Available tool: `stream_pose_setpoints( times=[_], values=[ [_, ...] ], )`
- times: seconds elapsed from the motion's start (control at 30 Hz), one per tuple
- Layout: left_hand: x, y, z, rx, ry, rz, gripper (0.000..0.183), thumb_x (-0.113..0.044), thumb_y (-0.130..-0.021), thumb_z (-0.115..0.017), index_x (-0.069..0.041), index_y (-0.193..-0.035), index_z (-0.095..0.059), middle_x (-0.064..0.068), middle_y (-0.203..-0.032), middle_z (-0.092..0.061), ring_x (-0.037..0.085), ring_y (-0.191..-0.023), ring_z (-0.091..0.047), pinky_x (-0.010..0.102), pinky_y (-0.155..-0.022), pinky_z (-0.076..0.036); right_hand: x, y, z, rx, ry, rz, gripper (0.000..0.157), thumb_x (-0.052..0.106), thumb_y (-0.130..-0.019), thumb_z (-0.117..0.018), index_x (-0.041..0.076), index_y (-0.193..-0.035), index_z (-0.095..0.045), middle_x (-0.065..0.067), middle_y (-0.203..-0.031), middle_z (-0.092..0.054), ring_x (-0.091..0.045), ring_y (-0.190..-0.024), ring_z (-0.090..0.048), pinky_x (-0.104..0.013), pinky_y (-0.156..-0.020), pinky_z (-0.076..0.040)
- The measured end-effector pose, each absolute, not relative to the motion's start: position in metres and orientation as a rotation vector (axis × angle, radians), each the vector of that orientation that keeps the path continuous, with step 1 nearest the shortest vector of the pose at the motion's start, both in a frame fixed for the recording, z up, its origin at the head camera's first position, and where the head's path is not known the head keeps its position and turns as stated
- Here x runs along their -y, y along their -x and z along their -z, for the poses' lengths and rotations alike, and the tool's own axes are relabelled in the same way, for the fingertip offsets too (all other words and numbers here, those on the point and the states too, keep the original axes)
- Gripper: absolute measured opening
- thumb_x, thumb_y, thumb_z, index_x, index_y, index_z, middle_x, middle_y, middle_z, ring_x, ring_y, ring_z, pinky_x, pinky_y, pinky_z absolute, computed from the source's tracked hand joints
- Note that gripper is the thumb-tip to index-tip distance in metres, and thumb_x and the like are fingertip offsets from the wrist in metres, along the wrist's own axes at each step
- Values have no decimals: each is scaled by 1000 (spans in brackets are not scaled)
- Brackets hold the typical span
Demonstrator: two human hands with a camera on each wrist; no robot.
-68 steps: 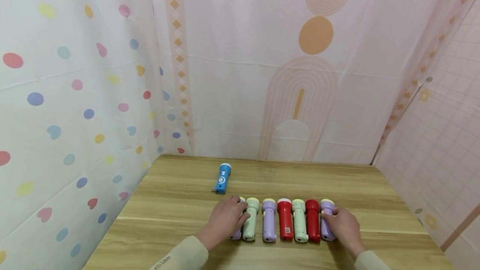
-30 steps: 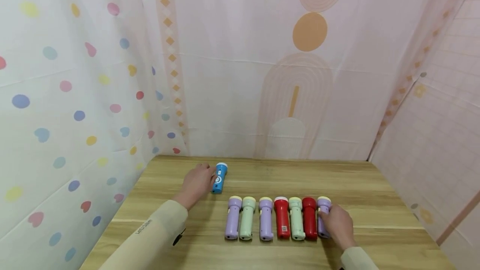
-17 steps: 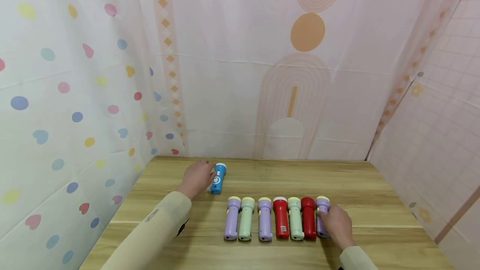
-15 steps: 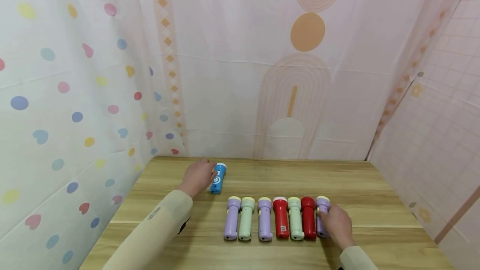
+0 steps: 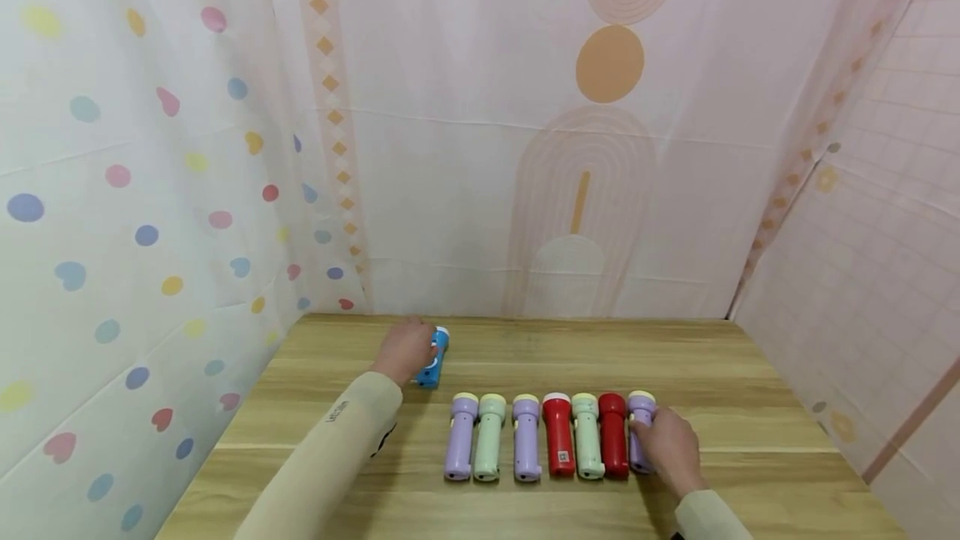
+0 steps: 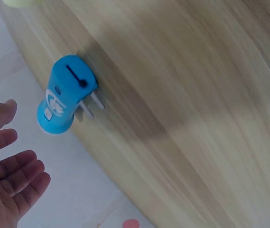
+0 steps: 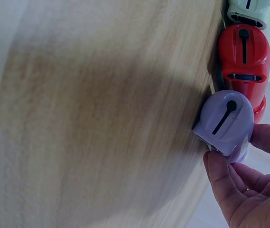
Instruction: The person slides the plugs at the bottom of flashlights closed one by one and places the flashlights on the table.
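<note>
A blue flashlight (image 5: 430,375) with a white rim lies alone at the back left of the table. My left hand (image 5: 407,352) reaches over its left side and overlaps it in the head view. In the left wrist view the left fingers (image 6: 23,178) are parted, with a gap between them and the flashlight; two pale plug prongs stick out of its side. At the right end of a row, my right hand (image 5: 672,448) pinches a purple flashlight (image 7: 225,118) between thumb and fingers while it lies on the table.
Left of the held one, the row runs red flashlight (image 5: 613,436), light green flashlight (image 5: 587,436), red flashlight with a label (image 5: 558,436), purple flashlight (image 5: 527,438), light green flashlight (image 5: 489,438) and purple flashlight (image 5: 461,438). Patterned curtains (image 5: 450,190) surround the wooden table (image 5: 750,407).
My left hand has left the purple flashlight at the row's left end, gone back to the blue flashlight, then edged right over it. My right hand stays at its purple flashlight.
</note>
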State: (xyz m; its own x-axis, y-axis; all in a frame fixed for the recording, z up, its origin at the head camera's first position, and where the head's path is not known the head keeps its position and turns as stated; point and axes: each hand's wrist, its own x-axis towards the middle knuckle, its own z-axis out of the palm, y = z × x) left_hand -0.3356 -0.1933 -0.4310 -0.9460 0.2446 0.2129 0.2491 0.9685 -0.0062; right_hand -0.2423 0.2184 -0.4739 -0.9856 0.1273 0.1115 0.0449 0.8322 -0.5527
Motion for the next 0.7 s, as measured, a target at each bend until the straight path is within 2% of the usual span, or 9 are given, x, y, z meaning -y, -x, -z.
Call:
stream_pose_setpoints(
  times=[0.47,0.7],
  values=[
    [185,352,450,2926,300,215,17,-15,-86,-77,-1,-89,-69,15,-87,-61,29,-82,-62,46,-70,-54,-217,242,474,2867,151,-870,24,18,-87,-69,-4,-80,-62,-10,-67,-59,-24,-60,-55,-39,-52,-43],
    [189,353,449,2990,222,244,24,-19,-88,-76,2,-97,-69,16,-94,-64,29,-86,-63,45,-75,-54,-216,241,476,2861,144,-866,23,17,-87,-68,-4,-80,-62,-9,-67,-58,-23,-60,-55,-39,-53,-43]
  ],
)
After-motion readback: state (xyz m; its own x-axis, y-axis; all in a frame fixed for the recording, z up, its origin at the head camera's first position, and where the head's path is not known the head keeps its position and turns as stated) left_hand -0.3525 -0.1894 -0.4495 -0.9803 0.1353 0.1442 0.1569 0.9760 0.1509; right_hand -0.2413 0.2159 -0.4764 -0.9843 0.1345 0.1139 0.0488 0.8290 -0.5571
